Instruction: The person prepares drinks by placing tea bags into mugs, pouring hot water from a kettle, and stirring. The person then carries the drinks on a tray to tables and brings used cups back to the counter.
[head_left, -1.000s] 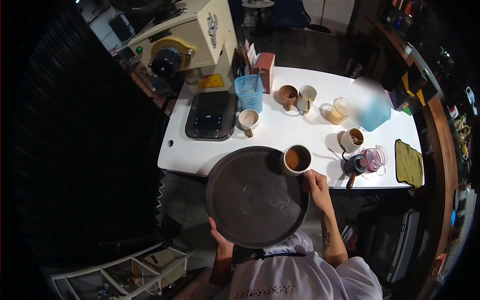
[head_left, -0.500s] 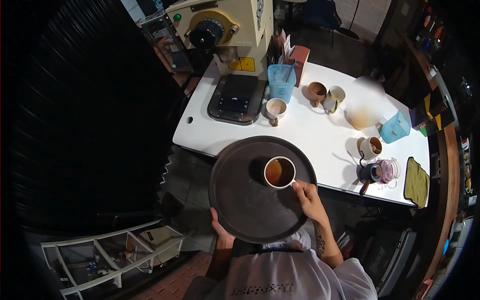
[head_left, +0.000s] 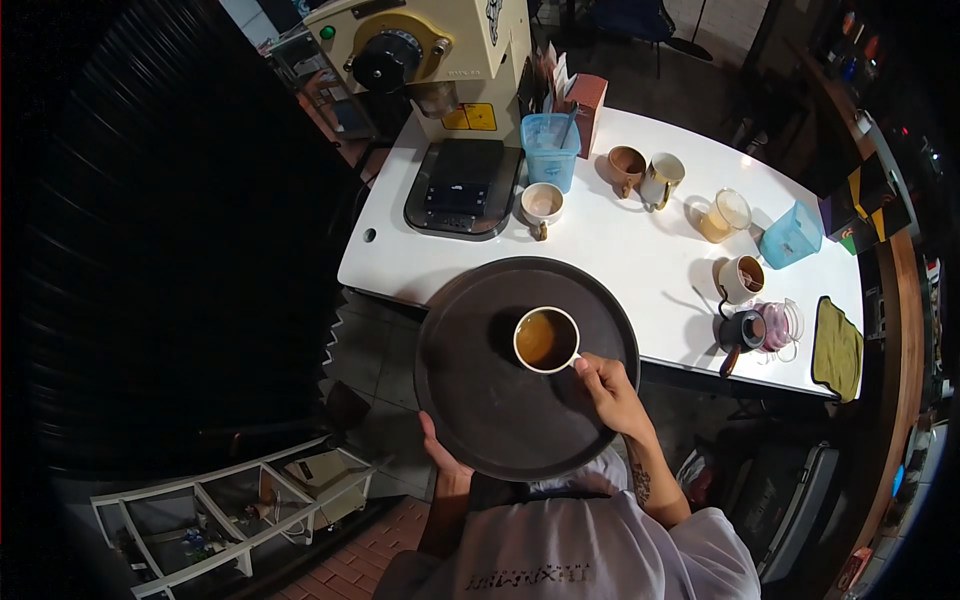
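A round dark brown tray (head_left: pixel 480 420) is held level in front of my body, its far edge beside the white table's near side. My left hand (head_left: pixel 445 455) supports it at the near left rim; the thumb shows and the other fingers are hidden underneath. A cup of brown liquid (head_left: pixel 545 340) sits over the right-centre of the tray. The fingers of my right hand (head_left: pixel 610 390) pinch its small handle. Whether the cup's base touches the tray, I cannot tell.
On the white table (head_left: pixel 620 290) stand a coffee grinder (head_left: pixel 410 60), a scale (head_left: pixel 465 185), blue containers (head_left: pixel 550 155), several cups such as a brown cup (head_left: pixel 626 168), a glass (head_left: pixel 725 215), a black pot (head_left: pixel 742 330) and a green cloth (head_left: pixel 837 350). White shelving (head_left: pixel 240 520) is lower left.
The cup has shifted slightly left and away from my body with my right hand still on its handle. The view has turned a little.
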